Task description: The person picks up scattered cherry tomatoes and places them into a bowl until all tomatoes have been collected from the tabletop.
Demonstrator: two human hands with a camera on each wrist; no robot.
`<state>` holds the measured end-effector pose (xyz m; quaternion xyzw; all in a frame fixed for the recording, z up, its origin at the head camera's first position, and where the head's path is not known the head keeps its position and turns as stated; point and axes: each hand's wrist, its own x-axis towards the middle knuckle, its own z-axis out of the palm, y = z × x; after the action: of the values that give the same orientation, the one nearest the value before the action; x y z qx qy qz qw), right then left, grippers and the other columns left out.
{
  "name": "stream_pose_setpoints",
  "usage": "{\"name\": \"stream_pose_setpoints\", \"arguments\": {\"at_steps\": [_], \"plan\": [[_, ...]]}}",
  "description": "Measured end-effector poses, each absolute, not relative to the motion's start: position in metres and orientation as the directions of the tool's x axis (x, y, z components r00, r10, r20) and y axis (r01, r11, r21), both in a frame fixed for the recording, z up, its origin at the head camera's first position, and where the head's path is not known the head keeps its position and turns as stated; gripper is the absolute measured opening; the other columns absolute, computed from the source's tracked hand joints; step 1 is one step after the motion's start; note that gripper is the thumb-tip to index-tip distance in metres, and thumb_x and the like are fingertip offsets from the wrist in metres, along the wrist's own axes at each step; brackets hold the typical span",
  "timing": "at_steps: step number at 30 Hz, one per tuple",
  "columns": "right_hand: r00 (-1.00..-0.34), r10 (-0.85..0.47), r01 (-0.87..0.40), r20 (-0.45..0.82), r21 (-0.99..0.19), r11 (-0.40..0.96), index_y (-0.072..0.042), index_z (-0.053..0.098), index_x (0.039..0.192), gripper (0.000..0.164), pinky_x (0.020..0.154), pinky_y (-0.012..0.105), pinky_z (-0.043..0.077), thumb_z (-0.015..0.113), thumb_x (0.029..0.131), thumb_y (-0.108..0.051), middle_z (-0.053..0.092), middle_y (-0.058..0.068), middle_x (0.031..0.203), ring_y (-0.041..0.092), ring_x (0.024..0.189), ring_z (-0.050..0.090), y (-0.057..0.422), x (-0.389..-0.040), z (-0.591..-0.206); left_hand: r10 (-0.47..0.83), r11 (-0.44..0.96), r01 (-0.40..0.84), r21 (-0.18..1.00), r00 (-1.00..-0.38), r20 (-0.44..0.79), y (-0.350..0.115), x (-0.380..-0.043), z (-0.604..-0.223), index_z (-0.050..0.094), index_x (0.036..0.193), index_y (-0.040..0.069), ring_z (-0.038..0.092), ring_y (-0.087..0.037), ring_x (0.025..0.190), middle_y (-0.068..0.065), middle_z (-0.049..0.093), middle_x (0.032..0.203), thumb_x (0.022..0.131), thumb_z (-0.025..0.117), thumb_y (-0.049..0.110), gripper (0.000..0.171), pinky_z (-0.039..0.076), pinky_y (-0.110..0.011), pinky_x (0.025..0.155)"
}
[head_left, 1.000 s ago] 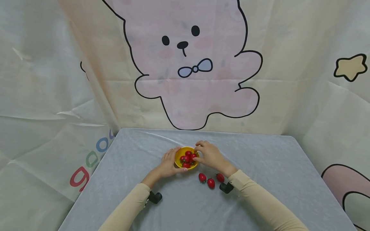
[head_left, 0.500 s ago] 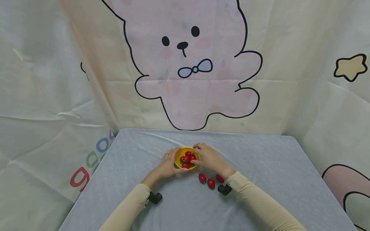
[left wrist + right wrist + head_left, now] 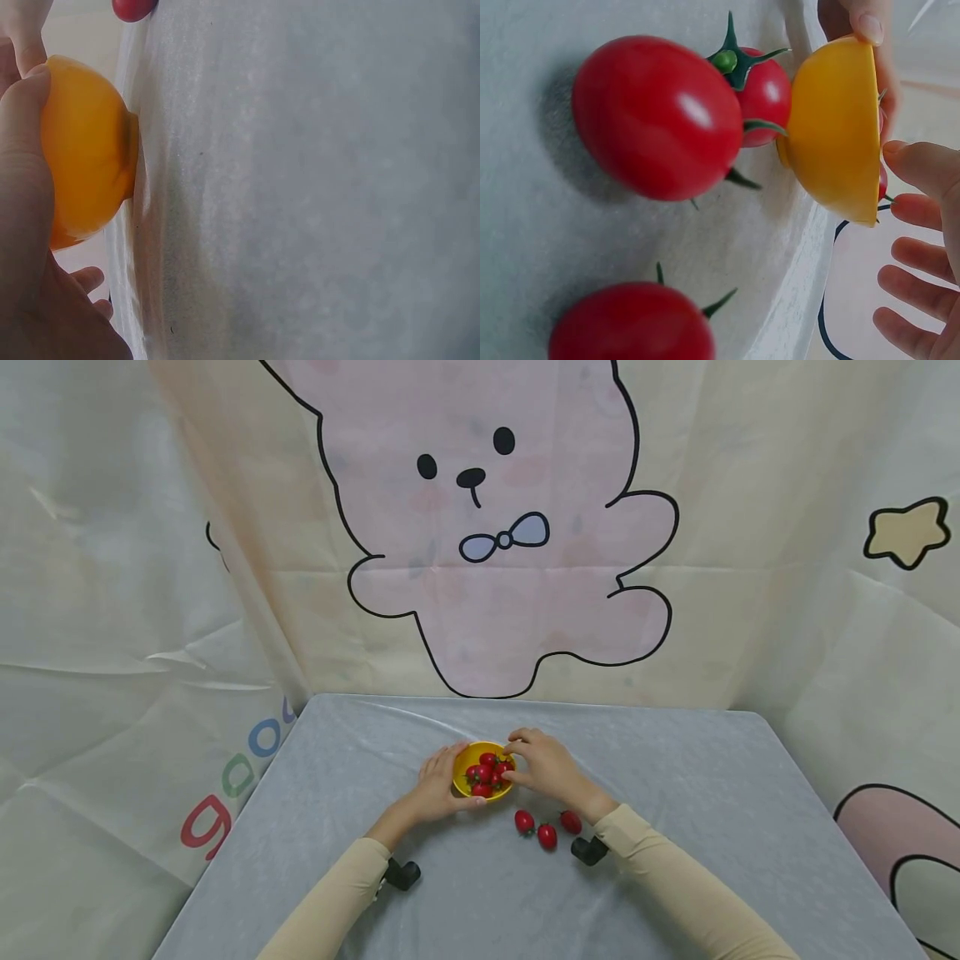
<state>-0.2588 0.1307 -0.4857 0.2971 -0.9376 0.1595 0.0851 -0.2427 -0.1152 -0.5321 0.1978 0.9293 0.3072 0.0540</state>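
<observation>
A yellow bowl (image 3: 459, 783) stands on the cloth with several red cherry tomatoes (image 3: 482, 790) inside. My left hand (image 3: 435, 789) grips it from the left, thumb at the near rim and fingers round the far side; in the left wrist view the thumb (image 3: 26, 105) lies against the bowl wall. Over the right rim hovers my right hand (image 3: 551, 767), thumb and fingers apart, with nothing seen between them in the right wrist view. Three more cherry tomatoes lie right of the bowl: one near it (image 3: 524, 822), one closer to me (image 3: 547, 837), one beside the right wrist (image 3: 571, 822).
A grey cloth (image 3: 675, 793) covers the table, whose far edge meets a printed curtain (image 3: 570, 610). Black wrist mounts (image 3: 588, 850) hang below both forearms, the right one close to the loose tomatoes.
My right hand first moved left, its fingertips further over the bowl, then drew back slightly right with its fingers parted. The left hand, bowl and three loose tomatoes stay put.
</observation>
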Motion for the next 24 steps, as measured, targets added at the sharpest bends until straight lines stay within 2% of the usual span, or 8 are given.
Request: {"name": "stream_pose_setpoints", "arguments": {"at_steps": [6, 13, 24], "plan": [[-0.814, -0.522, -0.577, 0.254, -0.251, 0.777, -0.018, 0.074, 0.111, 0.039, 0.093, 0.042, 0.056, 0.078, 0.083, -0.045, 0.065, 0.005, 0.126, 0.023, 0.111, 0.062, 0.136, -0.257, -0.486, 0.401, 0.738, 0.333, 0.587, -0.916, 0.014, -0.114, -0.243, -0.531, 0.019, 0.157, 0.017, 0.018, -0.041, 0.151, -0.011, 0.028, 0.162, 0.079, 0.073, 0.06, 0.105, 0.011, -0.06, 0.123], [-0.812, -0.506, -0.576, 0.29, -0.267, 0.773, -0.014, 0.073, 0.11, 0.037, 0.093, 0.045, 0.056, 0.08, 0.082, -0.037, 0.066, 0.008, 0.123, 0.026, 0.112, 0.062, 0.153, -0.251, -0.483, 0.403, 0.732, 0.327, 0.598, -0.915, 0.008, -0.114, -0.242, -0.53, 0.018, 0.157, 0.016, 0.017, -0.04, 0.152, -0.011, 0.027, 0.163, 0.078, 0.074, 0.06, 0.106, 0.01, -0.059, 0.124], [-0.83, -0.489, -0.553, 0.268, -0.275, 0.786, -0.013, 0.075, 0.109, 0.034, 0.091, 0.044, 0.057, 0.08, 0.082, -0.034, 0.066, 0.008, 0.123, 0.026, 0.111, 0.063, 0.177, -0.24, -0.487, 0.395, 0.74, 0.323, 0.59, -0.919, 0.008, -0.114, -0.243, -0.532, 0.019, 0.157, 0.018, 0.017, -0.039, 0.152, -0.009, 0.027, 0.163, 0.078, 0.074, 0.06, 0.105, 0.011, -0.058, 0.124]]}}
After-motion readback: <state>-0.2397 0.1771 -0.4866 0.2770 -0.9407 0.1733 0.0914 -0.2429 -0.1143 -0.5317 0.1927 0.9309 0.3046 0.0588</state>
